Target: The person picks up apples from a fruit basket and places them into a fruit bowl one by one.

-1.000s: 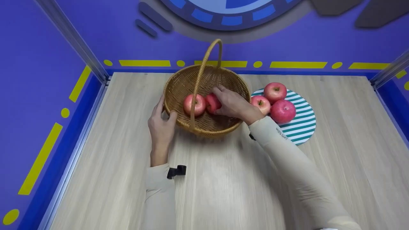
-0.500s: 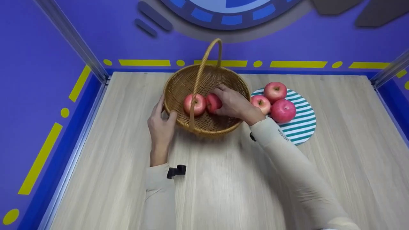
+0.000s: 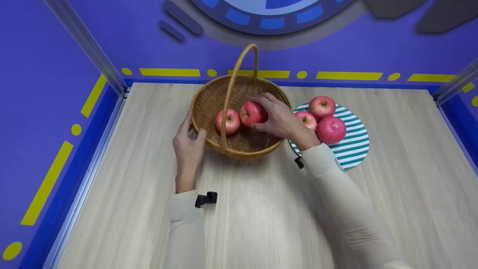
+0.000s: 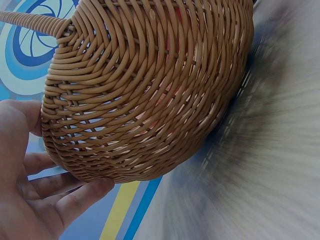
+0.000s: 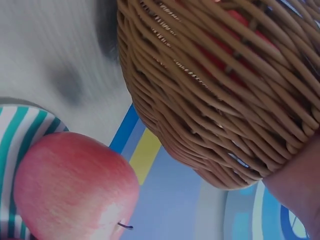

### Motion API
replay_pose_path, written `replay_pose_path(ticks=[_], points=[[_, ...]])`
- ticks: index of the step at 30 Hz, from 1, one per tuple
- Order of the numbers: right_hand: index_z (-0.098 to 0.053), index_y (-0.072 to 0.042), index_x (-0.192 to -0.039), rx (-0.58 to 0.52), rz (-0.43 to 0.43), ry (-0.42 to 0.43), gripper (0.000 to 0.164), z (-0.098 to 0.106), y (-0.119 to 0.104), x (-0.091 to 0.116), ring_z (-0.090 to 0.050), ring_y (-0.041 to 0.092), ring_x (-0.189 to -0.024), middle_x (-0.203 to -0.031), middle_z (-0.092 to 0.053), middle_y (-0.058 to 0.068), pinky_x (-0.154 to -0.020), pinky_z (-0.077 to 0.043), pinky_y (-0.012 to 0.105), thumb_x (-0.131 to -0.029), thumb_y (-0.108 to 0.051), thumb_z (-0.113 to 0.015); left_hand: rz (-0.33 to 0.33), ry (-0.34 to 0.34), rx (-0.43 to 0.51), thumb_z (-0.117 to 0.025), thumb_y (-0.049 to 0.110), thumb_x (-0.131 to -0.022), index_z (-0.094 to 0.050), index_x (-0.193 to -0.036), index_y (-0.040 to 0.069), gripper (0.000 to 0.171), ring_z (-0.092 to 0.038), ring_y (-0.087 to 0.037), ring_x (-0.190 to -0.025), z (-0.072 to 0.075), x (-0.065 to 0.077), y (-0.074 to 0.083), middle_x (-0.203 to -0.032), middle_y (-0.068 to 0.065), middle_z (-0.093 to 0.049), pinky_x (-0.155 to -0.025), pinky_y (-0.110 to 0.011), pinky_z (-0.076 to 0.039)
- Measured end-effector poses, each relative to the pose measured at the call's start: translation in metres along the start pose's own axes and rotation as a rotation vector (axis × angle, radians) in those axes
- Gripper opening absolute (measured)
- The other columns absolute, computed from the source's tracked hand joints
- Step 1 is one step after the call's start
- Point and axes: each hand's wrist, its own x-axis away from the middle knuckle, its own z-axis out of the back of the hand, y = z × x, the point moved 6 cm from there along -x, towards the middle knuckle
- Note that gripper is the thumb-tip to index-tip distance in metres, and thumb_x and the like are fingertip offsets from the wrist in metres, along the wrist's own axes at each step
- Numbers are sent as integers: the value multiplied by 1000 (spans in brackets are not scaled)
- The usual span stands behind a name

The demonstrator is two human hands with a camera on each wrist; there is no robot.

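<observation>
A round wicker basket (image 3: 211, 102) with a tall arched handle stands at the back of the table. My left hand (image 3: 188, 149) grips its left rim; in the left wrist view the fingers (image 4: 87, 197) lie against the weave. Inside the basket, my right hand (image 3: 278, 117) holds a red apple (image 3: 249, 113) by its right side, thumb below and fingers above. Beside that fruit, another apple (image 3: 232, 125) sits in the basket, partly behind the handle. The right wrist view has the hand (image 5: 300, 185) mostly hidden by the basket wall (image 5: 200, 95).
Right of the basket lies a round green-and-white striped mat (image 3: 353, 149). On it are three apples, a rear one (image 3: 322, 106), a front one (image 3: 331, 130) and a left one (image 3: 306, 119) partly behind my right hand. Blue panels (image 3: 168, 56) border the table (image 3: 242, 209).
My right hand has moved up and slightly right inside the basket with the apple, which has turned so its stem shows. The left hand and basket have stayed nearly still.
</observation>
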Motion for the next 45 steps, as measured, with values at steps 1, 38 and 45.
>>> replay_pose_path(ticks=[1, 38, 45], points=[[-57, -1, -149, -10, 9, 17, 74, 1, 0, 2, -58, 31, -128, -144, -58, 16, -109, -47, 46, -85, -23, -88, -4, 2, 1, -63, 3, -89, -55, -154, 3, 65, -64, -33, -125, 0, 0, 0, -145, -20, -62, -104, -50, -53], [-54, -1, -151, -492, -60, 552, 76, 39, 9, 89, -58, 20, -135, -146, -60, 8, -114, -45, 37, -84, -4, -89, -7, 6, -12, -63, 1, -89, -56, -153, 4, 65, -64, -34, -126, -3, -3, 2, -144, -20, -63, -108, -51, -51], [-55, -1, -151, -505, -65, 577, 74, 45, 16, 94, -59, 20, -133, -145, -61, 6, -113, -47, 38, -85, -5, -89, 5, 7, -14, -63, 2, -90, -56, -154, 4, 64, -64, -34, -127, 1, -1, -1, -147, -19, -61, -107, -48, -51]])
